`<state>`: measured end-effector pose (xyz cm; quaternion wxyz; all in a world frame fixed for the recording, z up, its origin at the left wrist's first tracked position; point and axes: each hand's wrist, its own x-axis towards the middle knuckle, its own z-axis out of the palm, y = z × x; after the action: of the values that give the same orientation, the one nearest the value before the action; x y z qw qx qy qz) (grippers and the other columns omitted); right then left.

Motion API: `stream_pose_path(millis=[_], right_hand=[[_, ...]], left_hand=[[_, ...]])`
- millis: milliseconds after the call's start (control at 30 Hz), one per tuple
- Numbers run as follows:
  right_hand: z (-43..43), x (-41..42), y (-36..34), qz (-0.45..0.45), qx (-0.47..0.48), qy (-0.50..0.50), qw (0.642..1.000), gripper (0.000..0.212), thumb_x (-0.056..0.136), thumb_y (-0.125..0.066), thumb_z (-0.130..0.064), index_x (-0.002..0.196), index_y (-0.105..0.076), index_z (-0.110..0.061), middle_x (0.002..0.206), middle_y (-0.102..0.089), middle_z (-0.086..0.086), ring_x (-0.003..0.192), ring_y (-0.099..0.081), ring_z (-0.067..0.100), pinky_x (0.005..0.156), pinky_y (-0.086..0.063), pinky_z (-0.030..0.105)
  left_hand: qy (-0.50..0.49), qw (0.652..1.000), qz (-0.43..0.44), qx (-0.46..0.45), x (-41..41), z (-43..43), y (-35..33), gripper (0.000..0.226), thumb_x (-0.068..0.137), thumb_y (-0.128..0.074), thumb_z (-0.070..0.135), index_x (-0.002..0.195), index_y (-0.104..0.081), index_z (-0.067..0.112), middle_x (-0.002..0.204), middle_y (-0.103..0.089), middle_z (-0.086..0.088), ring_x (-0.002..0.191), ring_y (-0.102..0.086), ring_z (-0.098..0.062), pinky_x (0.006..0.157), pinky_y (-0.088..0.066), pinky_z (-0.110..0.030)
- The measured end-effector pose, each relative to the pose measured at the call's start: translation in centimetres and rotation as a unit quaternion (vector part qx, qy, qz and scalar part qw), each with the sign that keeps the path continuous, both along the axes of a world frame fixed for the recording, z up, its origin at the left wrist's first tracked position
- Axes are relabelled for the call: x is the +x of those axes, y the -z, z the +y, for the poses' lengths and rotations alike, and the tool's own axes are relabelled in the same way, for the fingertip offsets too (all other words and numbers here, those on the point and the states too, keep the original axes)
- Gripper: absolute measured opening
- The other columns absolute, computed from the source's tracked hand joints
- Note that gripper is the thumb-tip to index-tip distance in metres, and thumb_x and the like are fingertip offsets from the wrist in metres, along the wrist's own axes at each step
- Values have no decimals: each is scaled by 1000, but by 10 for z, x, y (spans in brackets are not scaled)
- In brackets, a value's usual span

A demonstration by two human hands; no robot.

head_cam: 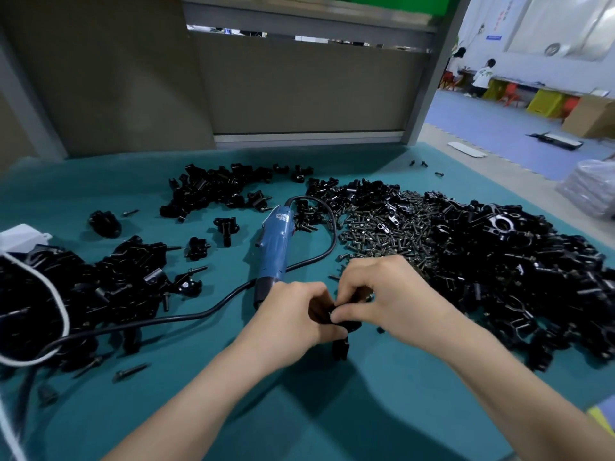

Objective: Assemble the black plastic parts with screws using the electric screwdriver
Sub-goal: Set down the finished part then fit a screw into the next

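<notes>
The black plastic part [341, 348] is held low over the near middle of the teal mat [216, 357], pinched between 2 hands. The left hand [294, 316] curls round it to steady it. The right hand [382, 294] pinches its top, likely seating a screw, which is hidden. The electric screwdriver [274, 247] lies idle just left, within easy reach. The screw heap [382, 232] sits just beyond, keeping reaches short.

Left hand [293, 314], right hand [382, 294] pinch black part [341, 341]; screwdriver [274, 247] beside.
</notes>
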<state>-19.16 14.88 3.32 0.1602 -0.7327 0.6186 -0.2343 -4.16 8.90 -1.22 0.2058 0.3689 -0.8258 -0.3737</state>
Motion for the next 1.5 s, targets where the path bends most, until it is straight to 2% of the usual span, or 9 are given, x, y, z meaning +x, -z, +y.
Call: stream_pose_path(millis=[100, 233, 400, 600, 800, 1033, 1200, 1367, 1500], right_hand=[[5, -10, -4, -77, -29, 43, 996, 4, 76, -79, -10, 79, -76, -11, 84, -69, 1, 77, -65, 12, 80, -52, 31], [10, -35, -11, -131, -38, 130, 982, 27, 86, -65, 2, 84, -75, -23, 78, -72, -5, 75, -68, 2, 79, -53, 18], [3, -31, -3, -153, 33, 107, 982, 15, 81, -72, -1, 81, -66, -15, 70, -70, 6, 59, -69, 15, 63, -56, 20], [-6, -27, 3, -148, 68, 83, 983, 13, 80, -74, -1, 76, -65, -9, 68, -70, 9, 58, -68, 17, 61, -55, 20], [-6, -28, 7, -201, 90, 79, 972, 10, 79, -75, -3, 77, -66, -4, 60, -68, 7, 54, -65, 17, 56, -53, 21], [-3, -28, 18, -259, 59, 90, 960, 11, 77, -74, 3, 76, -63, 1, 61, -67, 4, 57, -65, 15, 61, -53, 21], [-2, -31, 16, -339, 42, 93, 935, 8, 77, -71, 4, 77, -63, 2, 67, -69, 13, 57, -66, 18, 58, -53, 21], [-1, -32, 20, -322, 52, 105, 939, 9, 78, -72, -2, 77, -64, -1, 72, -68, 22, 58, -63, 22, 56, -53, 23], [0, -30, 23, -314, 32, 81, 946, 11, 78, -72, 4, 76, -64, -3, 65, -68, 7, 57, -65, 17, 60, -54, 21]], left_hand=[[-2, 1000, -1, 1, 0, 0, 0, 27, 65, -87, 27, 64, -59, 27, 62, -65, 6, 58, -55, -6, 61, -46, -21], [-3, 999, 8, 32, 1, -1, 1, 22, 66, -87, 25, 71, -66, 20, 63, -68, 5, 51, -54, 2, 56, -44, -12], [1, 999, 3, 34, 0, -1, 1, 23, 66, -87, 26, 72, -66, 20, 66, -70, 3, 52, -55, 3, 57, -45, -12], [3, 1000, -7, 28, 0, 0, 0, 22, 67, -87, 26, 75, -68, 18, 71, -71, 1, 60, -60, -4, 65, -50, -20], [20, 999, -15, 34, 0, 1, -2, 25, 68, -87, 23, 70, -62, 25, 70, -69, 6, 59, -59, 0, 59, -46, -11], [16, 999, -24, 41, 2, -2, -2, 30, 66, -88, 24, 67, -58, 29, 71, -69, 6, 63, -63, -3, 63, -49, -16], [21, 999, -21, 41, 1, 0, -2, 29, 65, -88, 23, 66, -59, 28, 70, -69, 6, 60, -61, -3, 64, -50, -19], [16, 999, -27, 44, 2, -2, -4, 26, 65, -88, 26, 71, -63, 24, 74, -71, 3, 70, -65, -10, 72, -54, -28], [16, 999, -28, 43, 2, -1, -4, 27, 65, -88, 25, 69, -61, 25, 75, -71, 2, 71, -66, -12, 74, -55, -31]])
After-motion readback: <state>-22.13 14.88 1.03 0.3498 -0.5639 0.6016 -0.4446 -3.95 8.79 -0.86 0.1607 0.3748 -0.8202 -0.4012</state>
